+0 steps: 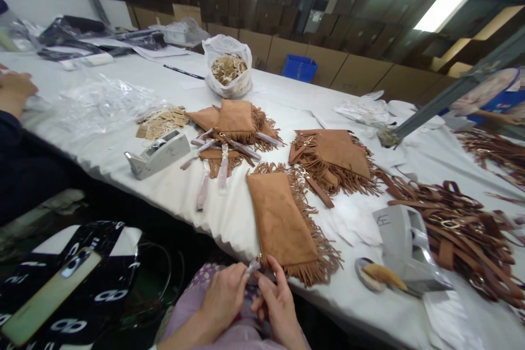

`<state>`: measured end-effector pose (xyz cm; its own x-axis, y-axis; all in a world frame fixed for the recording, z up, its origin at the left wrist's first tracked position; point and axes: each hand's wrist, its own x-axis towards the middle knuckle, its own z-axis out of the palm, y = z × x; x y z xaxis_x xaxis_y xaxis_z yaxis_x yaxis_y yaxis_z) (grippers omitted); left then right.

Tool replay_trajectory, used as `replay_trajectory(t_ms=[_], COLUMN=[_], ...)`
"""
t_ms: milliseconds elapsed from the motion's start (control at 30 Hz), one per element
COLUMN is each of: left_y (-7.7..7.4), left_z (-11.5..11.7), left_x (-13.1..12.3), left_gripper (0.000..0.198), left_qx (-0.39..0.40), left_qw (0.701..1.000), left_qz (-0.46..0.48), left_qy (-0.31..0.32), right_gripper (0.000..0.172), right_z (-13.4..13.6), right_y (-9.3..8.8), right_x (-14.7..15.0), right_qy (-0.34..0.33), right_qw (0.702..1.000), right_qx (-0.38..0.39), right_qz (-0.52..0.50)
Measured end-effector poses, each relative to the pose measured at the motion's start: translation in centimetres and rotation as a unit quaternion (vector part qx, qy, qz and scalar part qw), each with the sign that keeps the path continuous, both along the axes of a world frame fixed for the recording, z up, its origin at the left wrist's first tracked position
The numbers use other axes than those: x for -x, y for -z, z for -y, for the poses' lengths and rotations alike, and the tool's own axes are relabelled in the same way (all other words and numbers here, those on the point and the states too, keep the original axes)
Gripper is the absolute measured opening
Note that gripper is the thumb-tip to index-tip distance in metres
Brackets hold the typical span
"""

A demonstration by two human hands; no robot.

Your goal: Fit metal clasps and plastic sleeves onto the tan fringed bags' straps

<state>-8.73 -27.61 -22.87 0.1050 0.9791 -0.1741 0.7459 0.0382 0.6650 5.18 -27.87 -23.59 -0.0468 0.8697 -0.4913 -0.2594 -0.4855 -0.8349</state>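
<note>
Clear wrap (pixel 252 266) pinched at the corner of a fringed pouch (pixel 283 216)

The fringed pouch, flat and rectangular, of tan material with a suede-like surface, is laid at the near edge of the bench (pixel 283 93), which is covered with white cloth. Its fringe, long and thin, is spread along the right side. At its near left corner, the crinkled clear wrap is pinched by the grip of the left hand (pixel 223 291). The grip of the right hand (pixel 274 299) is held just beside this corner, with the fingers loosely spread; whether the wrap is touched by it cannot be told. Beyond the pouch, to the left, more tan pouches (pixel 235 116) are piled. Farther behind the pouch, a thin white bag (pixel 210 54) is filled with brown tags (pixel 227 68). To the left of the pouch, an angular grey tape dispenser (pixel 164 154) is placed. To the right of the pouch, smooth brown straps (pixel 451 219) with gold-coloured metal parts are heaped in a tangle.
</note>
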Motion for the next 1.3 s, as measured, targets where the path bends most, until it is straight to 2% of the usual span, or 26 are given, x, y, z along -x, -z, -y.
replay_trajectory(t_ms=[100,167,333,467,533,600,667,733,833,933,1000,1033,1100,1133,1167,1200,1267,1300], left_y=[-0.1,-0.1,0.2,-0.1,-0.2,-0.1,0.3,0.8,1.2,0.9,0.5,0.4,0.1,0.1,0.0,-0.1,-0.3,-0.4], left_z=[-0.5,-0.6,0.1,0.4,0.3,0.1,-0.1,-0.2,-0.2,-0.2,-0.4,-0.5,-1.0,-1.3,-1.6,-1.8,-2.2,-2.3], left_x=[0.0,0.0,-0.2,-0.1,-0.2,-0.5,-0.9,-1.2,-1.1,-0.5,0.0,0.2,0.8,1.2,1.5,1.9,2.8,3.2], left_gripper=[0.024,0.023,0.023,0.024,0.022,0.02,0.02,0.026,0.033,0.037,0.033,0.031,0.036,0.042,0.049,0.054,0.063,0.066], left_qx=[0.044,0.049,0.013,0.015,0.033,0.078,0.146,0.228,0.335,0.402,0.429,0.431,0.414,0.398,0.381,0.368,0.359,0.364], left_qw=[0.995,0.994,1.0,1.0,0.998,0.982,0.932,0.859,0.751,0.673,0.648,0.645,0.659,0.675,0.697,0.718,0.751,0.76], left_qz=[0.066,0.077,0.014,-0.007,0.042,0.167,0.325,0.448,0.555,0.615,0.628,0.63,0.628,0.62,0.606,0.589,0.554,0.538], left_qy=[-0.057,-0.064,-0.018,-0.002,-0.022,-0.046,-0.07,-0.098,-0.125,-0.084,-0.042,-0.03,-0.032,-0.039,-0.045,-0.045,-0.024,-0.004], right_gripper=[0.079,0.076,0.079,0.082,0.085,0.089,0.088,0.083,0.074,0.065,0.066,0.068,0.068,0.063,0.057,0.05,0.045,0.047], right_z=[0.4,0.8,0.8,0.5,0.4,0.2,0.0,-0.3,-0.8,-1.0,-1.2,-1.4,-2.2,-2.7,-3.4,-4.2,-5.8,-6.5], right_y=[0.5,1.0,1.6,2.1,2.2,1.9,1.1,0.2,-1.1,-1.9,-2.5,-2.8,-3.5,-3.6,-3.7,-3.5,-2.7,-2.0], right_x=[-1.0,-1.4,-0.6,0.4,0.6,0.6,0.4,0.1,-0.3,-0.6,-0.9,-1.1,-2.1,-2.7,-3.5,-4.4,-6.0,-6.7], right_qy=[0.035,0.027,-0.019,-0.023,-0.022,-0.018,-0.007,0.005,0.006,-0.015,-0.076,-0.123,-0.197,-0.201,-0.176,-0.128,-0.028,-0.004], right_qw=[0.997,0.997,1.0,0.998,0.997,0.994,0.989,0.98,0.958,0.95,0.963,0.971,0.98,0.976,0.962,0.936,0.849,0.805], right_qx=[0.008,0.008,-0.009,-0.029,-0.033,-0.026,0.0,0.041,0.083,0.079,0.069,0.061,0.02,-0.018,-0.067,-0.122,-0.221,-0.25], right_qz=[0.064,0.07,0.013,-0.048,-0.073,-0.104,-0.145,-0.196,-0.275,-0.3,-0.249,-0.196,-0.027,0.081,0.195,0.306,0.479,0.538])
